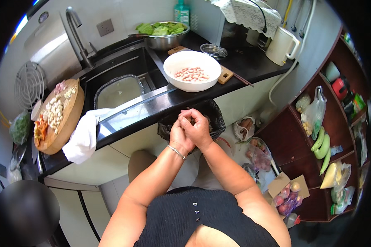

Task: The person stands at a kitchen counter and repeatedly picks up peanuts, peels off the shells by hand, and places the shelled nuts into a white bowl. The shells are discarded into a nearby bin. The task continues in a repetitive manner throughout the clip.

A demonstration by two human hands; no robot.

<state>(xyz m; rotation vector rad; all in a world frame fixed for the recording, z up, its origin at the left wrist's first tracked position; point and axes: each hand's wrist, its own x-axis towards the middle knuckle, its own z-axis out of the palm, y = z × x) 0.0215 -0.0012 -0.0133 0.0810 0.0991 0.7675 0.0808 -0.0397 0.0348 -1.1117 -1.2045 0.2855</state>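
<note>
My left hand [181,132] and my right hand [198,125] are brought together above a bin lined with a black plastic bag [215,115]. Their fingers are curled and overlap. Something small and brownish shows between them, but the fingers hide most of it. Beyond them, at the counter's edge, a white bowl [215,72] holds pinkish peanuts or beans [192,74]. It rests partly on a wooden board [225,76], with brown chopsticks [242,79] beside it.
Left of the sink [151,69], a round wooden chopping board [75,102] bears chopped food. A white cloth [83,139] hangs over the counter edge. A steel bowl [165,42] of leafy greens stands behind the sink. At right are an electric kettle [279,46], dark red shelves [275,132] and bagged produce [258,154].
</note>
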